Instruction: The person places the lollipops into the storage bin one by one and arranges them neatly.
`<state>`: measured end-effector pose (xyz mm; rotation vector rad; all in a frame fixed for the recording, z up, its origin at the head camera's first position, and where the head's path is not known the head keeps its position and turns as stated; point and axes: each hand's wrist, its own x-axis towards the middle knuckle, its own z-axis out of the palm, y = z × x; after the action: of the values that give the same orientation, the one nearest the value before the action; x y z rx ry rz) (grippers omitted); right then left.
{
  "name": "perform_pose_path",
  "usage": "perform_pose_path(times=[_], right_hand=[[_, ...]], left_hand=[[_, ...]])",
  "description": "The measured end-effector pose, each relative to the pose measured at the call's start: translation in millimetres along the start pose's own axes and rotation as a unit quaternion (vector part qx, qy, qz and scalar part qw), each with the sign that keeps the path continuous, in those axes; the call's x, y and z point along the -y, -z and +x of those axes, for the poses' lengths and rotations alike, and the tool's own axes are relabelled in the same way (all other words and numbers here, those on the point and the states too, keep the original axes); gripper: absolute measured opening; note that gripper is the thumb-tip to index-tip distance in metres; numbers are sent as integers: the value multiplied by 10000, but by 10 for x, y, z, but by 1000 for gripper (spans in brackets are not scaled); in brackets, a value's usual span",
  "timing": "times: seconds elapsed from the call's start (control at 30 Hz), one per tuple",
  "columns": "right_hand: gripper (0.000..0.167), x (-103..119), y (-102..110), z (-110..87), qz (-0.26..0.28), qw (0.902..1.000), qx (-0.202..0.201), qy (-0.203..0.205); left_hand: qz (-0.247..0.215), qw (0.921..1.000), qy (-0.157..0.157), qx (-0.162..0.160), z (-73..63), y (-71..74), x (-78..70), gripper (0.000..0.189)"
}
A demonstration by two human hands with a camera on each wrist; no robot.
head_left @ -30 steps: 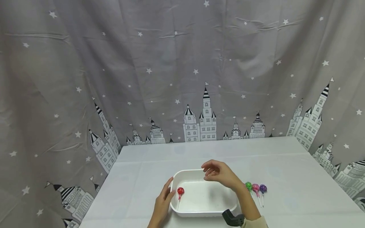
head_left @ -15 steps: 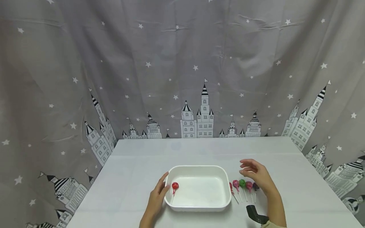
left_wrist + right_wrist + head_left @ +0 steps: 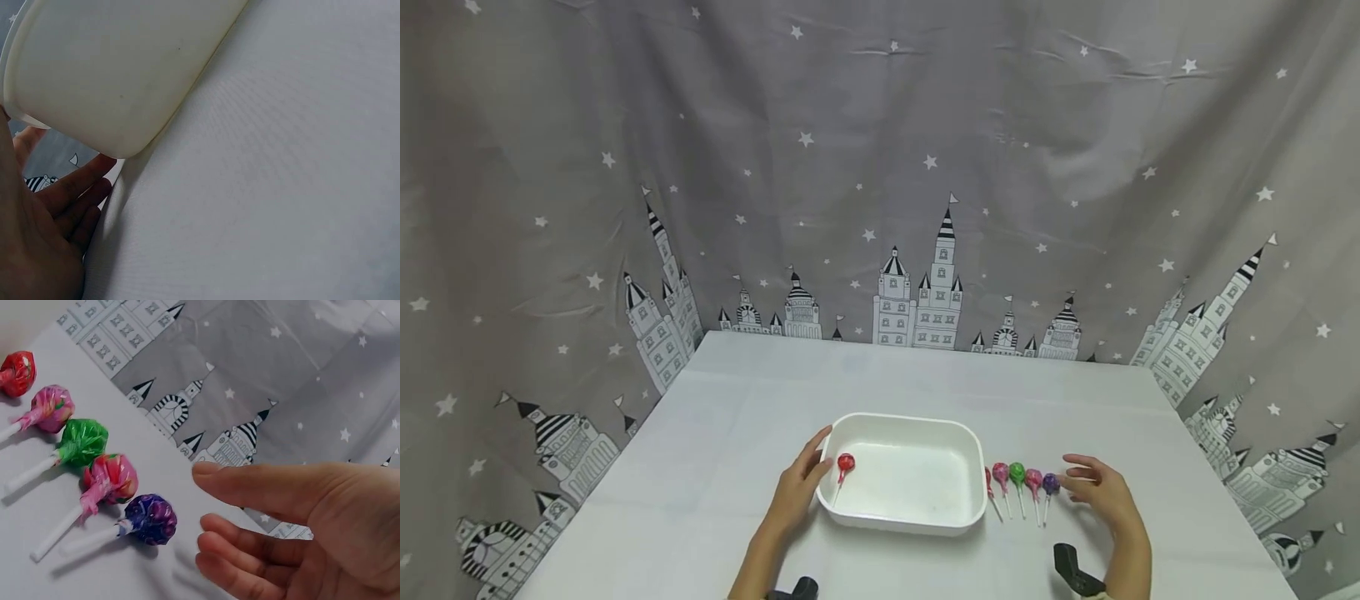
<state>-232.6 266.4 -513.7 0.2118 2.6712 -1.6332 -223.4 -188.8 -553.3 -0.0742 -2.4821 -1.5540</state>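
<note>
My left hand (image 3: 796, 492) holds the left end of a white tray (image 3: 917, 521), thumb at the rim and fingers along the outer wall. A red lollipop (image 3: 846, 462) lies inside the tray at its left end. To the right of the tray, several lollipops lie in a row on the table. Nearest my right hand (image 3: 1102, 493) is the purple lollipop (image 3: 151, 519) at the row's right end. That hand has nothing in it, its thumb and fingers spread apart beside the candy. Pink (image 3: 112, 480), green (image 3: 85, 441) and red (image 3: 19, 374) lollipops continue the row leftward.
A white cloth (image 3: 760, 400) covers the table. Behind it hangs a grey curtain (image 3: 820, 208) printed with castles and stars. Black wrist mounts (image 3: 1071, 568) show at the forearms.
My right hand has moved from above the tray to the right and down beside the purple lollipop. My left hand stays on the tray. The head view has shifted somewhat.
</note>
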Motion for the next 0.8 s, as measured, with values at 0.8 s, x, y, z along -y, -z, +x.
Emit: perform_pose_path(times=[0.8], right_hand=[[54, -60, -86, -18, -361, 9976, 427, -405]], left_hand=[[-70, 9999, 66, 83, -29, -2, -62, 44]])
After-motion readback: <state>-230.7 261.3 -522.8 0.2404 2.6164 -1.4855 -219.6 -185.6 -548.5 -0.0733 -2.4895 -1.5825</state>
